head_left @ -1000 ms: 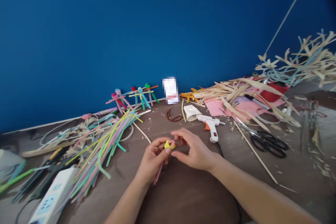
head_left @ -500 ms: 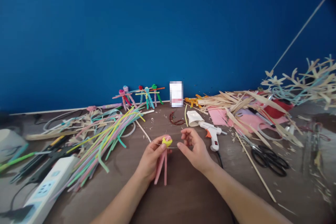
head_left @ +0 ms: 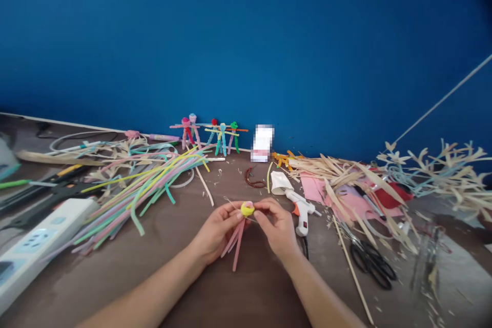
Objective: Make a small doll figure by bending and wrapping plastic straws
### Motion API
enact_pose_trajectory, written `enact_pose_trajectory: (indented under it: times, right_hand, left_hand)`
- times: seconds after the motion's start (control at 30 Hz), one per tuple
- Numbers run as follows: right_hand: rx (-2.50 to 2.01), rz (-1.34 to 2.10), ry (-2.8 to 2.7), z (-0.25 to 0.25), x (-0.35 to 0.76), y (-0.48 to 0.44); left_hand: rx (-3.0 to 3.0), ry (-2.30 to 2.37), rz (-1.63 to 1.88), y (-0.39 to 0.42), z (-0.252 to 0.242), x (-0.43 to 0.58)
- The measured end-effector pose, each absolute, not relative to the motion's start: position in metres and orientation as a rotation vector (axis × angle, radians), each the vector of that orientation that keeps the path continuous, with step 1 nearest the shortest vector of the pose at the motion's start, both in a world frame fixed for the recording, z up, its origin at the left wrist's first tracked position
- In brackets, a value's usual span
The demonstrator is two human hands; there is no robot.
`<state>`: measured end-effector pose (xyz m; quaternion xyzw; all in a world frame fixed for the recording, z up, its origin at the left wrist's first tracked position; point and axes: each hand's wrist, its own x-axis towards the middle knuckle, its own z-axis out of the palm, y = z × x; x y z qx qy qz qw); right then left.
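Between my hands is a small pipe-cleaner figure (head_left: 248, 209), with a coiled yellow top around a bit of pink. Pink pipe-cleaner strands hang below it. My left hand (head_left: 218, 228) is closed around the figure from the left, thumb and fingers just under the yellow coil. From the other side my right hand (head_left: 274, 225) pinches at the coil's right edge, thumb against the fingers. A thin wire-like end sticks out near the left fingertips. What lies between the right fingertips is partly hidden, but they meet the yellow pipe cleaner.
Pipe cleaners (head_left: 154, 184) and a power strip (head_left: 46, 236) lie left. Finished pipe-cleaner figures (head_left: 223, 138) lean on the blue wall beside a blurred phone-like screen (head_left: 262, 142). Right are a glue gun (head_left: 303, 210), black scissors (head_left: 372, 261), a thin stick (head_left: 353, 271) and dried strips (head_left: 330, 166).
My right hand has come in from the right, from apart and open-fingered to touching the yellow coil. The left hand keeps its hold. The camera view has tilted and shifted.
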<state>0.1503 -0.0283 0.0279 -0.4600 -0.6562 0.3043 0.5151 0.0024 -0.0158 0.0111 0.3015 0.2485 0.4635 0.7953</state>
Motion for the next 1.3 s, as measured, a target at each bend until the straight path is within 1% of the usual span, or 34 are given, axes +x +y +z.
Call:
enact_pose_trajectory:
  times: [0.17, 0.37, 0.43, 0.67, 1.3]
  right_hand:
    - [-0.985, 0.970, -1.427, 0.023, 0.148, -0.027]
    - [-0.874, 1.478, -1.108, 0.031, 0.155, -0.025]
    - [-0.867, 1.581, -1.088, 0.034, 0.157, -0.025]
    - [-0.989, 1.553, -1.070, 0.029, 0.158, -0.024]
    - [-0.967, 1.562, -1.144, 0.024, 0.159, -0.026]
  left_hand:
    - [0.658, 0.597, 0.930, -0.016, 0.009, 0.003]
    - [0.795, 0.622, 0.910, -0.020, 0.016, 0.003]
    - [0.845, 0.644, 0.898, -0.021, 0.018, 0.003]
    - [1.069, 0.671, 0.891, -0.023, 0.015, 0.002]
    - [1.505, 0.658, 0.943, -0.022, 0.018, -0.003]
